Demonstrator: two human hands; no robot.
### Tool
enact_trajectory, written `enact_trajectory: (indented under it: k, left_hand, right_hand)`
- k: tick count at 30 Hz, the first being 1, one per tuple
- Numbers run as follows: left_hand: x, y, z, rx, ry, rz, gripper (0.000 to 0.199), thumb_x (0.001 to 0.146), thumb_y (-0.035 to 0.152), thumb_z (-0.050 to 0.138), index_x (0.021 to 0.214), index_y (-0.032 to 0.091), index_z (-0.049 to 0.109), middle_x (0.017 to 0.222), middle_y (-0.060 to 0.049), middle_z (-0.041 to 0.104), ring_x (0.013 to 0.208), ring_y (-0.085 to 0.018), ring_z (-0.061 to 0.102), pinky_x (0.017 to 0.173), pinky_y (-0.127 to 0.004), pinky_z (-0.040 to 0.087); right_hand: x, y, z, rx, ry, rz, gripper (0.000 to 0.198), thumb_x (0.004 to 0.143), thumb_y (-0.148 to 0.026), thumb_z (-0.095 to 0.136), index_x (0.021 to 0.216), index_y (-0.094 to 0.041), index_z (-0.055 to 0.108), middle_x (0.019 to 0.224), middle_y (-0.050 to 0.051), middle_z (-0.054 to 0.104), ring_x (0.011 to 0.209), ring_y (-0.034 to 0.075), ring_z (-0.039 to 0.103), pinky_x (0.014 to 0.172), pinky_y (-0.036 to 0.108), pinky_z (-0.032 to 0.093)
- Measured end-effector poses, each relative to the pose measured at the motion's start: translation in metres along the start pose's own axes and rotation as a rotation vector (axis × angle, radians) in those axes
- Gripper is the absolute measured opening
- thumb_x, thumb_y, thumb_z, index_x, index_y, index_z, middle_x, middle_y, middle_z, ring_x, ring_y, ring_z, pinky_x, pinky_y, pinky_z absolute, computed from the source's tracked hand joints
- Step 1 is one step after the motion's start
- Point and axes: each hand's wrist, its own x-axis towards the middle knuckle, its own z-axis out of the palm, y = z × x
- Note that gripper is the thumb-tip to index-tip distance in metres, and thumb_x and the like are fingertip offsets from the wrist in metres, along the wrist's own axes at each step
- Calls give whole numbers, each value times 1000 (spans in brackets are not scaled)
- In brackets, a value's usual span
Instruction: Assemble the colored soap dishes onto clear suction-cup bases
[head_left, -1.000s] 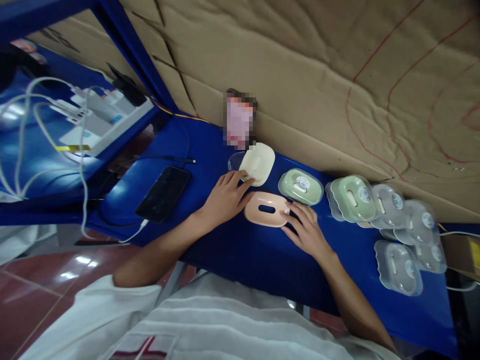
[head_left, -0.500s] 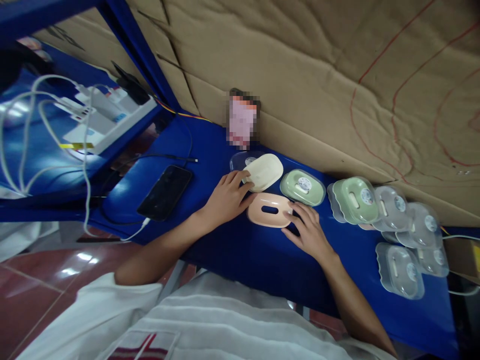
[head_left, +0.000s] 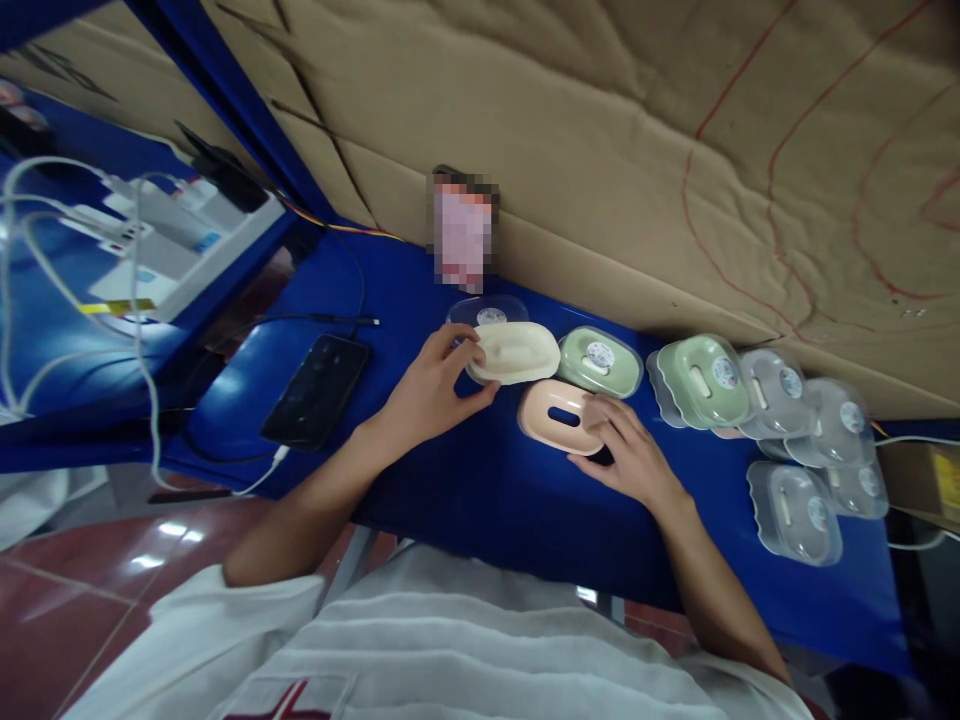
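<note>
My left hand (head_left: 435,388) grips the left end of a shallow cream oval dish (head_left: 521,352), fingers at its end and thumb along the near edge. My right hand (head_left: 628,446) holds the right end of a peach oval dish piece (head_left: 559,412) with a long slot through its middle. The peach piece lies nearer to me than the cream dish. Behind the cream dish is a clear plastic cover (head_left: 491,310) with a round label, partly hidden. A green oval dish (head_left: 600,362) under a clear labelled cover sits just right of the cream one.
Several covered green and grey dishes (head_left: 795,515) stand at the blue table's (head_left: 450,500) right end, some stacked. A dark phone (head_left: 319,390) with a cable lies left. A blurred-out upright device (head_left: 463,230) leans on the cardboard wall (head_left: 570,150). A power strip (head_left: 217,260) with white cables is at far left.
The cream dish has turned more level and come nearer me. My left thumb has left the peach piece, which has shifted right with my right hand. The view has moved slightly.
</note>
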Motion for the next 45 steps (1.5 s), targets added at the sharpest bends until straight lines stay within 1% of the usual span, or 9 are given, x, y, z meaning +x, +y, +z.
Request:
enact_trajectory:
  k: [4, 7, 13, 17, 20, 24, 31, 41, 45]
  left_hand:
    - [3, 1, -10, 5, 6, 2, 20, 99, 32, 69, 111, 21, 59, 130, -13, 60, 123, -28, 65, 109, -44, 57]
    - [3, -3, -13, 20, -61, 40, 17, 97, 28, 67, 110, 20, 60, 130, -13, 60, 121, -29, 66, 108, -45, 58]
    - [3, -8, -19, 72, -236, 123, 10, 92, 24, 71, 99, 20, 64, 124, -11, 64, 128, -33, 62, 110, -50, 56]
    - [2, 2, -16, 76, -356, 211, 9, 92, 22, 73, 98, 19, 67, 125, -11, 65, 118, -30, 68, 106, -47, 59]
    - [-3, 12, -4, 73, -399, 248, 30, 94, 24, 76, 122, 19, 66, 138, -14, 62, 116, -30, 71, 104, -47, 61]
    - [-10, 16, 14, 41, -388, 284, 69, 93, 28, 82, 153, 20, 49, 157, -20, 50, 129, -33, 67, 104, -46, 62]
    - [-7, 12, 12, 164, -350, 367, 43, 99, 35, 77, 137, 18, 66, 156, -21, 56, 144, -39, 55, 117, -54, 50]
    - [-9, 9, 18, 182, -370, 387, 50, 97, 47, 78, 136, 19, 67, 153, -22, 56, 141, -39, 55, 115, -54, 48]
    - [-4, 0, 15, 116, -279, 223, 53, 102, 50, 68, 149, 26, 62, 162, -18, 52, 151, -40, 48, 123, -61, 40]
  right_hand:
    - [8, -6, -4, 14, 37, -61, 37, 100, -37, 73, 132, -20, 67, 148, 17, 67, 149, 34, 56, 119, 57, 56]
    - [11, -7, -15, -35, 82, -87, 38, 101, -31, 71, 138, -23, 67, 140, 12, 74, 141, 31, 64, 113, 52, 60]
    - [-2, 9, -33, -33, 100, 30, 30, 104, -27, 67, 134, -24, 71, 128, 8, 80, 123, 28, 74, 107, 48, 60]
    - [-12, 17, -21, -36, 75, 85, 39, 105, -27, 66, 144, -27, 67, 135, 7, 77, 129, 28, 71, 112, 49, 57]
    - [-13, 9, -2, -55, 26, 75, 46, 105, -29, 68, 151, -30, 63, 147, 8, 71, 141, 29, 64, 117, 52, 53]
    - [-2, -13, 16, -85, -12, -24, 53, 106, -28, 67, 157, -28, 57, 156, 9, 64, 151, 29, 55, 124, 52, 46]
    - [12, -25, 16, -150, -4, -121, 54, 107, -22, 63, 159, -20, 54, 159, 13, 61, 156, 30, 50, 128, 52, 44]
    - [7, -24, 19, -185, -49, -142, 57, 106, -19, 63, 162, -24, 52, 158, 9, 63, 157, 27, 48, 135, 53, 36]
    - [8, -24, 21, -191, -26, -131, 53, 106, -22, 64, 158, -24, 57, 159, 10, 62, 157, 27, 48, 134, 51, 36]
